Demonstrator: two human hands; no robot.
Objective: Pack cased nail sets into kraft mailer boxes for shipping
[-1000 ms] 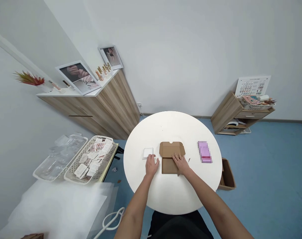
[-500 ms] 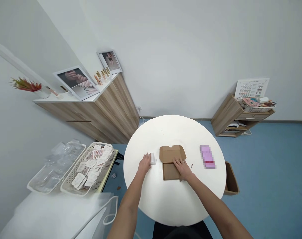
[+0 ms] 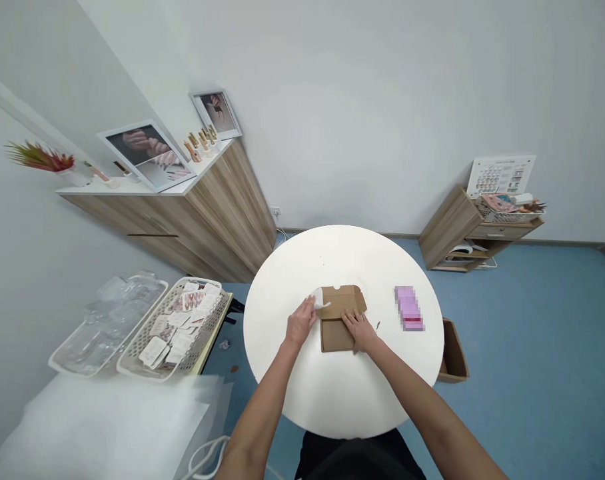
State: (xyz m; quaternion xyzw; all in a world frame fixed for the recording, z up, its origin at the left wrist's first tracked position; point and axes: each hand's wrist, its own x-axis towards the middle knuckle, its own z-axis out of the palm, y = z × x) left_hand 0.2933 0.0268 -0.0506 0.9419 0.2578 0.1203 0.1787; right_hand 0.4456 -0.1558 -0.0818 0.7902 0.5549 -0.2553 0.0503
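An unfolded brown cardboard box (image 3: 336, 336) lies on the white round table, its lid laid back away from me. My left hand (image 3: 301, 321) is closed on a small white packet (image 3: 319, 298), held at the left edge of the lid; what the packet is made of I cannot make out. Across the box's right side rests my right hand (image 3: 359, 331), fingers stretched and apart near the lid's fold. Further right on the table is a pinkish-purple item (image 3: 409, 309), blurred into coarse squares.
An open carton (image 3: 452, 353) stands on the floor right of the table (image 3: 355, 400). Left are a basket of cards (image 3: 182, 330) and a basket of clear plastic packaging (image 3: 110, 327). A wooden cabinet (image 3: 232, 213) and a small shelf unit (image 3: 447, 230) stand by the walls.
My left hand has picked up the white packet from the table and carried it right to the box lid. My right hand stays on the box. The view has shifted slightly.
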